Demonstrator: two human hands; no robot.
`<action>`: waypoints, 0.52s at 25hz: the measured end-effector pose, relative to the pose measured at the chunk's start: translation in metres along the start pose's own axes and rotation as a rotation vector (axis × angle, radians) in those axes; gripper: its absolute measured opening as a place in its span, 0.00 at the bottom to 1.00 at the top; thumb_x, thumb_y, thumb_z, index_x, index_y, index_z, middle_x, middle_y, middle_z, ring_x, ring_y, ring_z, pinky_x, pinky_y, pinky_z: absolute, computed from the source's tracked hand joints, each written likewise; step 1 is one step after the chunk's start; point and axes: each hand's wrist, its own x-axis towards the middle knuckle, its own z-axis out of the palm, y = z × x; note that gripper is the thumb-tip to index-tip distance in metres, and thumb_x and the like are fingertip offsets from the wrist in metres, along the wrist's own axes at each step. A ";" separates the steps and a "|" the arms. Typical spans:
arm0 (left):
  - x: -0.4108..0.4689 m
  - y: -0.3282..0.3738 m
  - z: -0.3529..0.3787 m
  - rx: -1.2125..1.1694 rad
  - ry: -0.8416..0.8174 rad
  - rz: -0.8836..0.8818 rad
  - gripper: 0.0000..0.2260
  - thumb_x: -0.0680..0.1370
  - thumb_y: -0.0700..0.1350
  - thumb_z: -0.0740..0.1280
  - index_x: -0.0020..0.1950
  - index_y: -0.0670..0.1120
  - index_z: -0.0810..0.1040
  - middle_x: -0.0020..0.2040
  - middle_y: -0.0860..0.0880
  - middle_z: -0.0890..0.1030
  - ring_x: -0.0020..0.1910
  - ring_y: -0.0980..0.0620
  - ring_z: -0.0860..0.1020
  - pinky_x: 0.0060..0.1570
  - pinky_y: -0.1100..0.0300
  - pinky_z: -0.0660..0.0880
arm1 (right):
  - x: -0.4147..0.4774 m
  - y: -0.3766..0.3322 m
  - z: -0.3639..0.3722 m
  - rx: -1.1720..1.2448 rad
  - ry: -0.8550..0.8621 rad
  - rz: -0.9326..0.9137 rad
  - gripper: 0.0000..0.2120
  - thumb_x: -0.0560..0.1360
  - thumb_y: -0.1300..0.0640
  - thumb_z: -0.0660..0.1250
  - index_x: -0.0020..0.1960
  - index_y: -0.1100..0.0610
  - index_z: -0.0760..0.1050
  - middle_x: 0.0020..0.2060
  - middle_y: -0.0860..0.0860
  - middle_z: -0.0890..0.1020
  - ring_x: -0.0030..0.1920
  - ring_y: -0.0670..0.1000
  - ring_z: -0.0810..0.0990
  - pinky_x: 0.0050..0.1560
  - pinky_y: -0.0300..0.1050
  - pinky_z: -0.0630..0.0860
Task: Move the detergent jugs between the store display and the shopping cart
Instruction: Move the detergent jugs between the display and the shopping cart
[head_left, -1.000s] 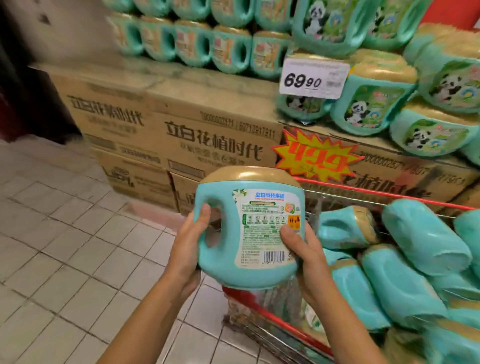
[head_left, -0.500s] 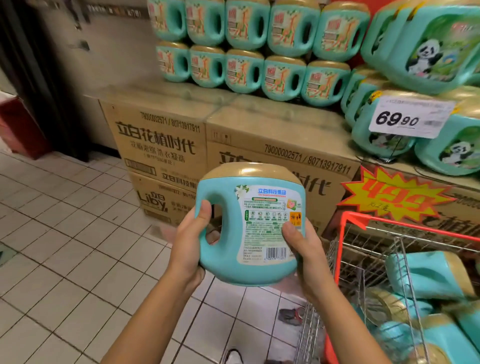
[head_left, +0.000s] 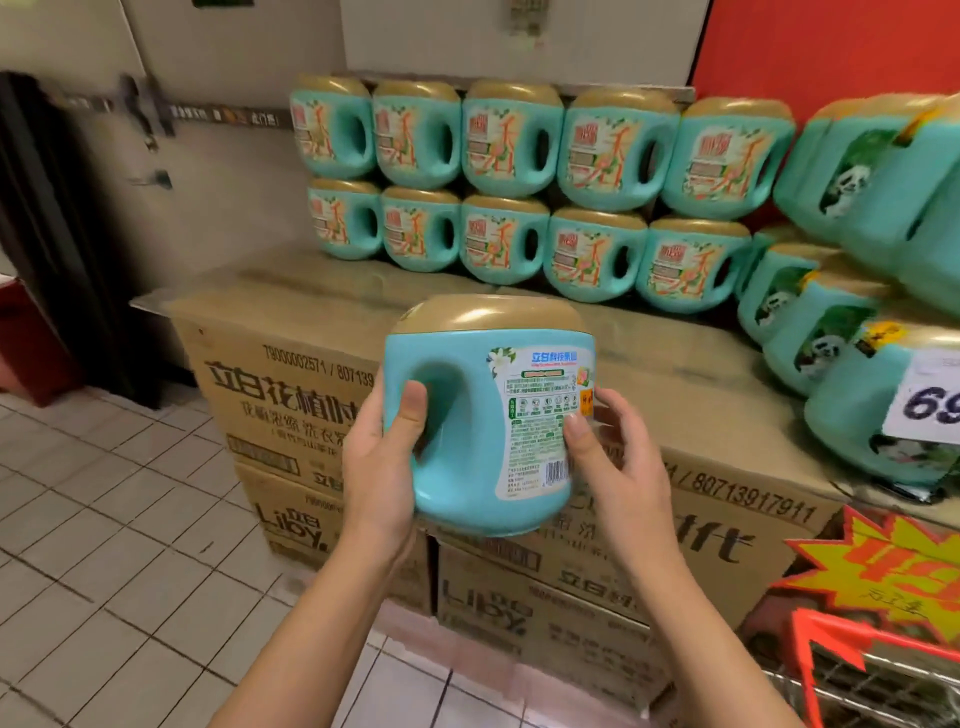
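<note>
Head view: a teal detergent jug (head_left: 488, 415) with a gold cap is held upright in front of the stacked cartons (head_left: 291, 395), below the 2 rows of shelved jugs (head_left: 519, 192). The left hand (head_left: 384, 457) curls its fingers through the handle, thumb in the opening; the right hand (head_left: 618, 467) presses its side, fingers partly spread. It looks like a carry toward the display; next it needs lifting onto the carton top. Cartons read "Liby" and "80713917911"; a price tag (head_left: 930, 400) shows "69". The cart (head_left: 878, 654) corner sits lower right.
</note>
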 end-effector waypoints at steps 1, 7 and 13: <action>0.015 -0.001 0.006 0.036 0.011 0.038 0.22 0.73 0.57 0.66 0.65 0.51 0.78 0.53 0.56 0.84 0.50 0.61 0.82 0.43 0.67 0.77 | 0.017 -0.004 0.004 -0.073 0.011 -0.017 0.26 0.71 0.36 0.63 0.66 0.44 0.69 0.60 0.43 0.75 0.63 0.47 0.72 0.63 0.50 0.71; 0.098 -0.027 0.031 0.177 -0.041 0.132 0.31 0.73 0.59 0.67 0.75 0.54 0.67 0.65 0.53 0.78 0.60 0.58 0.78 0.54 0.64 0.78 | 0.095 -0.006 0.042 0.017 -0.046 0.026 0.24 0.67 0.36 0.69 0.60 0.36 0.67 0.61 0.44 0.77 0.62 0.45 0.74 0.63 0.48 0.72; 0.160 -0.063 0.034 0.180 -0.157 0.105 0.33 0.69 0.57 0.69 0.73 0.61 0.63 0.61 0.72 0.75 0.58 0.74 0.73 0.51 0.76 0.72 | 0.151 0.026 0.072 0.062 0.048 0.022 0.45 0.58 0.39 0.76 0.70 0.44 0.62 0.62 0.37 0.72 0.61 0.32 0.72 0.59 0.31 0.72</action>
